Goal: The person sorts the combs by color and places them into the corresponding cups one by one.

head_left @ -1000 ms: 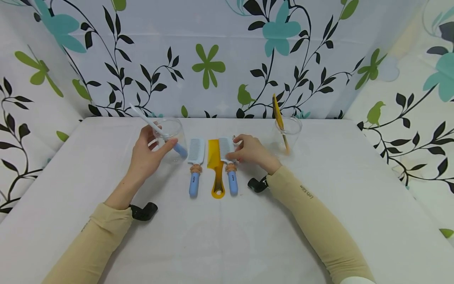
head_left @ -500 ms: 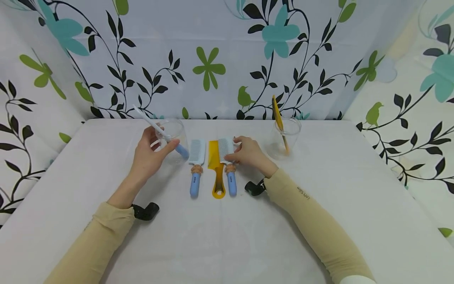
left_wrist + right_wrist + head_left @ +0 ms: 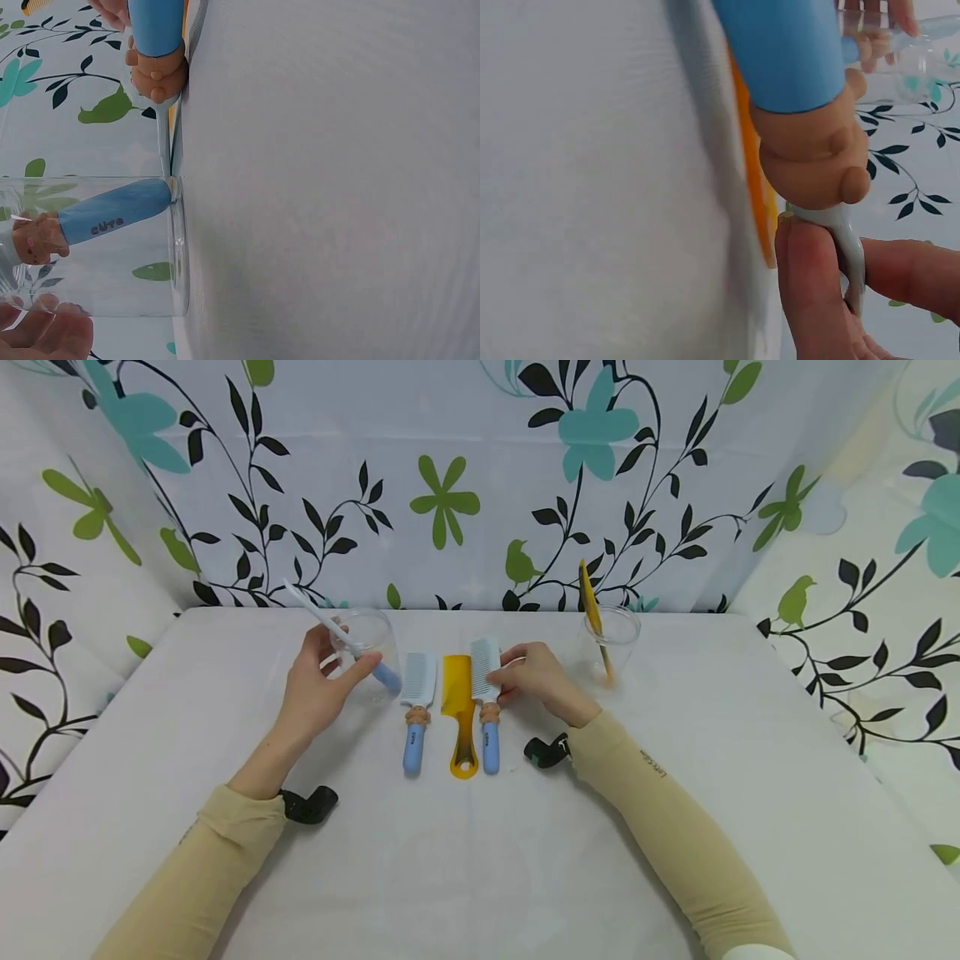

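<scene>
My left hand (image 3: pixel 315 681) grips a clear cup (image 3: pixel 367 622) at the left, its thumb and fingers around the side. Inside it leans a comb with a blue handle (image 3: pixel 116 210), a small brown bear figure and a pale head that sticks out past the rim. With thumb and fingers, my right hand (image 3: pixel 542 681) pinches the pale head of a matching blue-handled comb (image 3: pixel 490 747); the right wrist view shows its bear collar (image 3: pixel 814 161) close up. Just left of it lies a yellow comb (image 3: pixel 457 685), and further left another blue-handled comb (image 3: pixel 414 747).
A second clear cup (image 3: pixel 621 647) stands at the back right with a yellow comb (image 3: pixel 589 597) leaning in it. Behind the white table (image 3: pixel 465 868) hangs a leaf-patterned cloth (image 3: pixel 300 435). Black wrist cameras jut inward from both sleeves.
The head of the comb in my right hand has shifted up and right, and it overlaps the yellow comb less. My left hand and the cup stay in place.
</scene>
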`<state>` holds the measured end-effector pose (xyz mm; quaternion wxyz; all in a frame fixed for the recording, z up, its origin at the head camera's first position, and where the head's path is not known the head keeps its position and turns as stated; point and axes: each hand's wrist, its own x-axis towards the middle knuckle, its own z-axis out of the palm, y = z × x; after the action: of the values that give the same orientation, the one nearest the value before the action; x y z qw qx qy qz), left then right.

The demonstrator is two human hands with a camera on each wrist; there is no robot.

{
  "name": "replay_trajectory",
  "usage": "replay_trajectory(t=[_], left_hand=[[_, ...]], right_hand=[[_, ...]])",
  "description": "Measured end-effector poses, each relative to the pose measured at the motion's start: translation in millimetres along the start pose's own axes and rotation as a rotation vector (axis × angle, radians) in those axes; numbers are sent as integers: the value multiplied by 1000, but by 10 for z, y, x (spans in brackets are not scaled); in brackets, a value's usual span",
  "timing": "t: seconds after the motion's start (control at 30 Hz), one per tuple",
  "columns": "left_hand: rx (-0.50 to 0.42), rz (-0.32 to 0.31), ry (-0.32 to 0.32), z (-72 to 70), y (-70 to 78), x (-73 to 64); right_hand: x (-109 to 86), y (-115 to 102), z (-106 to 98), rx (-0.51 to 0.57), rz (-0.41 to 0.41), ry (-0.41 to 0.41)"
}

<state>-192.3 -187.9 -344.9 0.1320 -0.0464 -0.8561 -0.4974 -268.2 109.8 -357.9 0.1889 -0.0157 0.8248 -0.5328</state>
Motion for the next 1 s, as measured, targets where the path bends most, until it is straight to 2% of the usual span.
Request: replay_trajectory(t=[0.13, 0.3, 0.4, 0.57, 0.73, 0.87, 1.0], left_hand=[[-5, -8, -5, 7, -22, 5], [1, -6, -1, 5, -32, 2], [-4, 1, 0, -1, -30, 4], [-10, 5, 4, -2, -25, 15], [-10, 11, 6, -16, -14, 23], [-8, 6, 3, -28, -5, 24], [-15, -9, -9, -28, 1, 23]], right_hand=[[-40, -63, -35, 107, -44, 32], [-110, -157, -79, 207, -220, 93], [-162, -210, -80, 204, -311, 141], [-253, -295, -74, 141, -437, 207], [-347, -406, -63, 100, -604, 266], [-402, -535, -39, 136, -721, 281], [-411, -660, 20, 185, -765, 269]])
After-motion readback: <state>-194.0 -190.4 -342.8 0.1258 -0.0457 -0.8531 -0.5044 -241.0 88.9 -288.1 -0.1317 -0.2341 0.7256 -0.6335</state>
